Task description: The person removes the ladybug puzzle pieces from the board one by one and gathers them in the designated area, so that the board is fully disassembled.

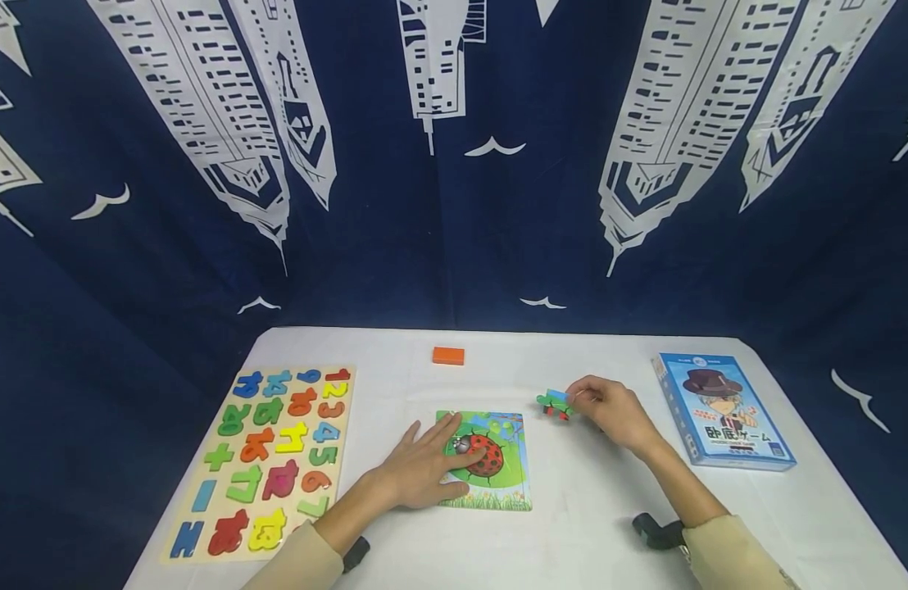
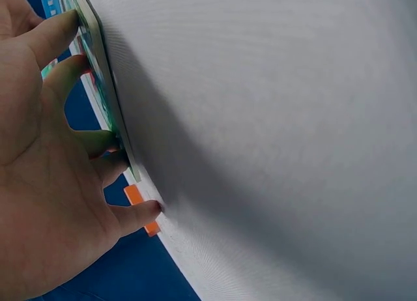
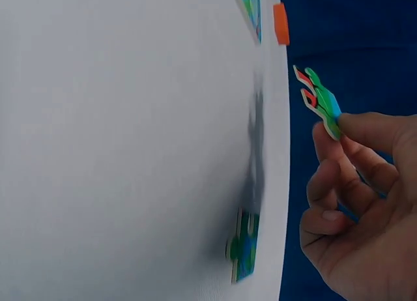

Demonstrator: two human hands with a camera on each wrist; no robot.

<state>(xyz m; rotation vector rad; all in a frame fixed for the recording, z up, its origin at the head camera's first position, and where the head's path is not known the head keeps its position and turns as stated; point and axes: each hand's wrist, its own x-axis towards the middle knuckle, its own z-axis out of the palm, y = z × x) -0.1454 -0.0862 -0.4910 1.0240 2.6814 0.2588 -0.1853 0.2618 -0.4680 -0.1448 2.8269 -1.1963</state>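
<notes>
My left hand [image 1: 424,467] rests on the left part of a square ladybug jigsaw puzzle [image 1: 501,479], its fingers spread and fairly straight. In the left wrist view the fingertips [image 2: 81,62] touch the puzzle's near face. My right hand [image 1: 612,410] pinches a green, blue and red jigsaw piece [image 3: 324,102] between thumb and fingers, held above the table to the right of the puzzle. Beneath that hand, a second jigsaw piece [image 3: 244,249] lies on the white tabletop; the right hand hides it in the head view.
A number puzzle board [image 1: 221,492] with colourful pieces lies at the left. An orange block [image 1: 448,356] sits near the back edge, and a blue game box [image 1: 727,410] lies at the right. Behind the white table [image 1: 587,524] hangs a dark blue curtain [image 1: 439,262].
</notes>
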